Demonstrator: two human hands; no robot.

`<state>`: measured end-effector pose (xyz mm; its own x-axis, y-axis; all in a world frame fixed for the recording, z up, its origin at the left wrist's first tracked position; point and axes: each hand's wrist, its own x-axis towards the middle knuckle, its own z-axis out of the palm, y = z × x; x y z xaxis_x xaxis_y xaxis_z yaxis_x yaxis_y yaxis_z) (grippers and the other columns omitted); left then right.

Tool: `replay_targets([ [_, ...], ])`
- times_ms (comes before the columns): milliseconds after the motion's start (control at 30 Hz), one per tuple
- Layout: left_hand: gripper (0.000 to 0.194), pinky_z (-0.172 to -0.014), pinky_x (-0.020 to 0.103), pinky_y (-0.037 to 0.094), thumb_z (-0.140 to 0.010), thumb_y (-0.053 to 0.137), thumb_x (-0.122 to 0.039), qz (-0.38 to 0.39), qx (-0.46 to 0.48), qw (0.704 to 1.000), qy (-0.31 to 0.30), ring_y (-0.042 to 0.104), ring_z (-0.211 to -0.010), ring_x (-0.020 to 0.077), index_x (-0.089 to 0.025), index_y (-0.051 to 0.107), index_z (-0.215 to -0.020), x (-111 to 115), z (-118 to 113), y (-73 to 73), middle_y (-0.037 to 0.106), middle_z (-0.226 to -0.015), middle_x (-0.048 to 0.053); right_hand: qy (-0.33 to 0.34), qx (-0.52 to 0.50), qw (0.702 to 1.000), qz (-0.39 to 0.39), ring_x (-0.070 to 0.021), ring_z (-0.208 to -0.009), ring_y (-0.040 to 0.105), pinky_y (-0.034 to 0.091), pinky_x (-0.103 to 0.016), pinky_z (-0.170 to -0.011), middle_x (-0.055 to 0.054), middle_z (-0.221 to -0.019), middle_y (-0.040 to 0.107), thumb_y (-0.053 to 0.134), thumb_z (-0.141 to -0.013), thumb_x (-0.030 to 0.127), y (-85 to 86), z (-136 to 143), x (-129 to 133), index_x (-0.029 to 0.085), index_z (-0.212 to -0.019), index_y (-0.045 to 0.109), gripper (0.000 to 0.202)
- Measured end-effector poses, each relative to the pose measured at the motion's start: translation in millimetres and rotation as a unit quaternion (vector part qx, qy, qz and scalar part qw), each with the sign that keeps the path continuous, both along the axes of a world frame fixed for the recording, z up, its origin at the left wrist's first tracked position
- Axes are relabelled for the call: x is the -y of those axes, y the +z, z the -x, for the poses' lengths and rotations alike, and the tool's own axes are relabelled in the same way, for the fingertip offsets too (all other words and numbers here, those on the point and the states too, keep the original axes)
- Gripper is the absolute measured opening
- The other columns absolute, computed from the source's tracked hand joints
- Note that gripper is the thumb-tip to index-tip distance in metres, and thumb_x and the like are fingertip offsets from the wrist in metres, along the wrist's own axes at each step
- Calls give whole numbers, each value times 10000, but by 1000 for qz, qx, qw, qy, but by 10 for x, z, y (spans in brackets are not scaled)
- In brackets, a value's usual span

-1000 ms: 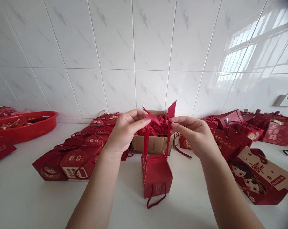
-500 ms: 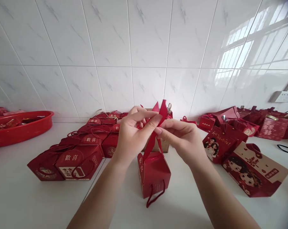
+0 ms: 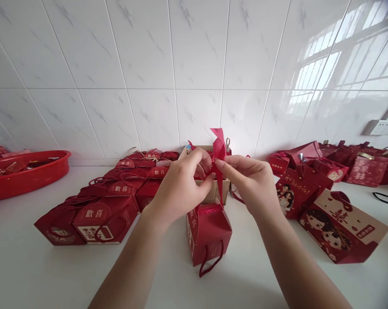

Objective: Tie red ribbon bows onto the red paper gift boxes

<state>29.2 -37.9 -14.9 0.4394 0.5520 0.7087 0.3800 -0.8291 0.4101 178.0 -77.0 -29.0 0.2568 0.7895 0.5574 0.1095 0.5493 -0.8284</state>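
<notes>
A small red gift box (image 3: 213,234) with a twisted cord handle stands upright on the white counter below my hands. Red ribbon (image 3: 219,148) rises from the top of that box, and its loose end sticks up above my fingers. My left hand (image 3: 184,184) has its fingers curled and closed on the ribbon from the left. From the right, my right hand (image 3: 250,180) pinches the ribbon between thumb and forefinger. Both hands meet just above the box, and the fingers partly hide where the ribbon crosses.
Rows of red boxes (image 3: 105,216) stand at the left, with a red basin (image 3: 29,174) beyond. A cardboard box (image 3: 213,195) sits behind the hands. More red gift bags (image 3: 346,229) and a black band (image 3: 385,198) lie at the right, before the tiled wall.
My left hand has shifted slightly right and its fingers have curled down. The ribbon now stands in a taller, folded shape above the fingertips. The gift box stays nearly in place.
</notes>
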Motion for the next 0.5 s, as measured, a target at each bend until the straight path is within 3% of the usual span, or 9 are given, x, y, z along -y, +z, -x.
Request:
replay_targets([
  [200, 27, -655, 266, 505, -809, 592, -209, 75, 97, 992, -37, 639, -732, 162, -186, 600, -819, -37, -52, -5, 672, -778, 25, 2, 46, 999, -25, -156, -678, 630, 494, -264, -583, -17, -751, 707, 712, -749, 352, 16, -28, -13, 218, -799, 753, 148],
  [400, 265, -617, 258, 483, -865, 547, -360, 106, 169, 980, -24, 616, -686, 163, -168, 646, -711, -89, 50, 75, 656, -704, 29, -21, 113, 993, -23, -205, -848, 662, 539, -328, -751, -26, -862, 729, 754, -709, 371, 81, -179, 29, 252, -882, 757, 210],
  [500, 272, -589, 243, 454, -869, 546, -365, 98, 167, 981, -20, 568, -637, 140, -171, 632, -699, -106, 121, 103, 601, -651, 9, -45, 117, 992, -22, -214, -826, 673, 549, -348, -728, -34, -850, 736, 743, -722, 334, 81, -281, 23, 247, -874, 760, 176],
])
